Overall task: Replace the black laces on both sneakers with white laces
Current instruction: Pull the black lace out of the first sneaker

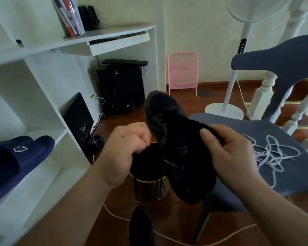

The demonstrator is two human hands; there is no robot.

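I hold a black sneaker (178, 139) in the air, toe pointing away from me. My right hand (228, 151) grips its heel collar. My left hand (124, 150) is closed on the black lace (160, 157), a thin strand running from my fist to the shoe's eyelets. The second black sneaker (141, 226) lies on the floor near the bottom edge. A tangle of white laces (272, 155) rests on the seat of the grey chair (292, 176) at the right.
Under the shoe stands a gold-rimmed bin (149, 189) with dark strands hanging in it. White shelves (43, 121) with navy slippers (16, 160) fill the left. A white cable (185, 242) crosses the wooden floor. A fan stand (224, 110) and pink rack (182, 73) stand behind.
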